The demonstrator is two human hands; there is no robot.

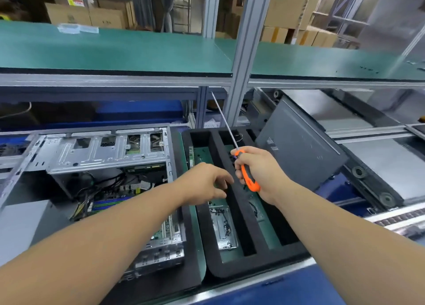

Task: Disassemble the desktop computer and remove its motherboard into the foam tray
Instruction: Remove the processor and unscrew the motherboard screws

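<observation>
The open grey metal desktop computer case lies on its side at the left of the surface, and its green motherboard, with cables lying across it, sits inside on the case floor, not yet lifted out. Just right of the case is the black foam tray with long slots running near to far; one slot already holds a small silver metal plate. Both hands hover over the tray, so the motherboard lies to the left and slightly near of either grip. The left hand is the nearer one to the case; its fingers hang loosely curled and hold nothing. The right hand has its fingers wrapped round the orange-and-black handled screwdriver, whose long thin shaft points up and away to the far left. A dark grey side panel leans at the right of the tray. Any further screw work would probably mean swinging the tool tip leftward and down into the case.
</observation>
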